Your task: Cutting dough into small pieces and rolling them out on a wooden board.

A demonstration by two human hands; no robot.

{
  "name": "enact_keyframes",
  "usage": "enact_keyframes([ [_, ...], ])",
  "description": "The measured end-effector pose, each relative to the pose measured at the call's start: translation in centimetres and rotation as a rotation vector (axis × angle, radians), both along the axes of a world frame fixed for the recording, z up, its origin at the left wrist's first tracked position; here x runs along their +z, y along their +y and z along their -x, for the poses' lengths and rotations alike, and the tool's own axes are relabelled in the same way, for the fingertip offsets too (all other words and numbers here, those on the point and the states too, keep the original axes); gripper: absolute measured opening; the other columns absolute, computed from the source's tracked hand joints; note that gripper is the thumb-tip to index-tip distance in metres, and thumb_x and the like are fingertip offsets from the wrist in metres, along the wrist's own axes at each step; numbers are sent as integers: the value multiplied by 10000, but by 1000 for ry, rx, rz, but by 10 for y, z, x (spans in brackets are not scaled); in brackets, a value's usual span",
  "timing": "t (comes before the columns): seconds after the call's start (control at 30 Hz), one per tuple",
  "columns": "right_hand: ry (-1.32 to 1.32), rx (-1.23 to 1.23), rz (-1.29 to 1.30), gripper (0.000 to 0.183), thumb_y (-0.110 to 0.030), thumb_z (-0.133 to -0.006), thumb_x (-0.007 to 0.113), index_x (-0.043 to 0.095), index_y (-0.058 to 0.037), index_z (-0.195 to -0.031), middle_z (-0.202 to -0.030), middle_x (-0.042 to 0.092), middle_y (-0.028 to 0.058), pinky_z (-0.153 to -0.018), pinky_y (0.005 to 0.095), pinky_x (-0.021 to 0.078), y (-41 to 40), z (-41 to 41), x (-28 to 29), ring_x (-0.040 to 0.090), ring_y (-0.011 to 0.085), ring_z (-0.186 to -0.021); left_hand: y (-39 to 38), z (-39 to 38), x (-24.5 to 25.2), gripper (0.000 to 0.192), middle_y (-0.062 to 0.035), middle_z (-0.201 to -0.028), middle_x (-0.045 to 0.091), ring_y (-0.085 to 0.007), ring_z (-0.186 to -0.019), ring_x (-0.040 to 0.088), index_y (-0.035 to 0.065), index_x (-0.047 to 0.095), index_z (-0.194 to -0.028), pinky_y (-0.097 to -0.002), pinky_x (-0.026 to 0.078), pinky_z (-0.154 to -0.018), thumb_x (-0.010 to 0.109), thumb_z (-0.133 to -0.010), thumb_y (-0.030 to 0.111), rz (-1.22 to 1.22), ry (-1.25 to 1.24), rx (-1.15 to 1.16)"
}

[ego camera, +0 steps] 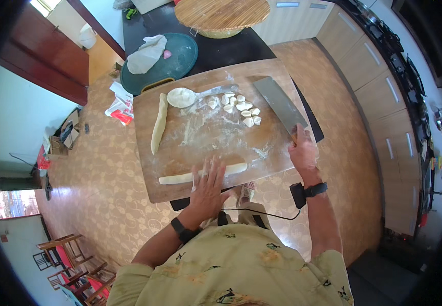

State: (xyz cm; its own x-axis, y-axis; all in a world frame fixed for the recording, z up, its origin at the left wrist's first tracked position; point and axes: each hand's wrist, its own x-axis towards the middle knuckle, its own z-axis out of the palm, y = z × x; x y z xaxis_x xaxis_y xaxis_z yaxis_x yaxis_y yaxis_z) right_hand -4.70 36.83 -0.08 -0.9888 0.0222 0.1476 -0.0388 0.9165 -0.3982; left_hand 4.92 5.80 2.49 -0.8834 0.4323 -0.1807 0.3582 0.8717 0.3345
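My left hand lies flat, fingers slightly apart, across a long dough roll near the front edge of the wooden board; it covers the roll's middle. At the board's right edge, my right hand grips the handle of a cleaver, whose wide blade lies flat and points away from me. Left of the blade sit several small cut dough pieces. A second dough roll lies lengthwise near the left edge. Beside it is a large spoon with flour in its bowl.
Loose flour dusts the board, which rests on a black counter. Behind it are a round green lid-like board with a white cloth, and a bowl under a woven straw lid. A cable runs from my right wrist.
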Motion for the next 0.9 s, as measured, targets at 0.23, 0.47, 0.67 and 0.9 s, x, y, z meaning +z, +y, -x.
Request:
enact_keyframes([
  [0.23, 113, -187, 191, 345, -81, -837, 642, 621, -9, -1174, -636, 533, 160, -541, 357, 434, -12, -76, 42, 524, 240, -544, 28, 65, -19, 859, -277, -1580, 147, -406, -1479, 153, -63, 192, -1501, -630, 125, -1147, 604, -896, 385, -147, 174, 24],
  [0.47, -194, -247, 267, 124, -125, -895, 604, 613, -25, -967, -639, 578, 206, -539, 431, 478, -48, -143, 86, 612, 383, -589, 25, 58, -16, 839, -215, -1599, 166, -388, -1479, 167, -31, 200, -1514, -628, 127, -1154, 590, -903, 391, -70, 147, -89],
  [0.67, -250, -174, 321, 115, -127, -881, 611, 585, -16, -866, -725, 582, 212, -554, 429, 475, -70, -166, 95, 601, 398, -648, 15, 32, -23, 800, -222, -1589, 187, -383, -1473, 184, -37, 205, -1508, -599, 140, -1163, 601, -900, 300, -160, 193, -218],
  [0.9, -205, -148, 301, 106, -115, -888, 606, 581, -18, -854, -720, 588, 212, -554, 434, 479, -78, -165, 89, 603, 408, -650, 21, 63, -20, 809, -229, -1584, 185, -388, -1478, 162, -36, 157, -1519, -608, 113, -1164, 590, -917, 286, -192, 117, -59],
])
